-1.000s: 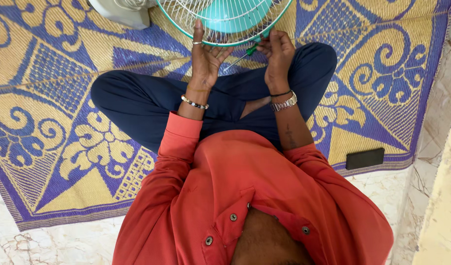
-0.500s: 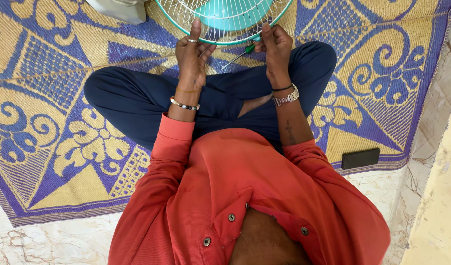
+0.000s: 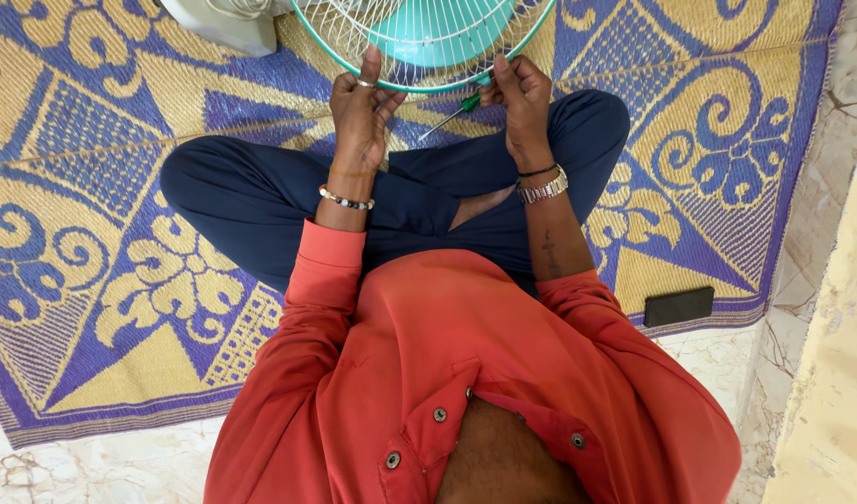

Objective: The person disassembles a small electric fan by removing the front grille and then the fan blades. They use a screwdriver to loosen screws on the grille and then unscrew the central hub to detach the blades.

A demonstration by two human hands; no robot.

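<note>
Right now I sit cross-legged on the woven yellow and purple mat (image 3: 120, 233) with the fan guard (image 3: 354, 37) propped just past my knees, near the mat's far edge, its round teal rim leaning toward me. My left hand (image 3: 361, 110) is curled around the lower rim of the guard, index finger stretched up along the wires. My right hand (image 3: 519, 98) is closed on the green handle of a small screwdriver (image 3: 452, 110) and also touches the rim; the two hands are apart, one at each side of the rim's lowest arc. I judge the guard to be light but springy: thin white wires that would bend or snag a fingertip if squeezed, so the stiff outer ring is the sensible place to hold, not the mesh. The teal fan hub (image 3: 438, 28) behind the wires looks like smooth plastic, probably slippery. The screwdriver is slim and rigid, and the short handle gives the only sure grip. Its long axis runs slantwise, handle up by my right hand, metal shaft pointing down and to my left, toward my lap, the tip between my two hands. The guard's face looks toward me and tilts somewhat upward; I cannot tell how far it leans, since the top is cut off. A pale fan base (image 3: 228, 23) sits at the mat's far edge to the left, and a dark flat phone (image 3: 678, 305) lies at the mat's near right edge, well apart from my hands.
</note>
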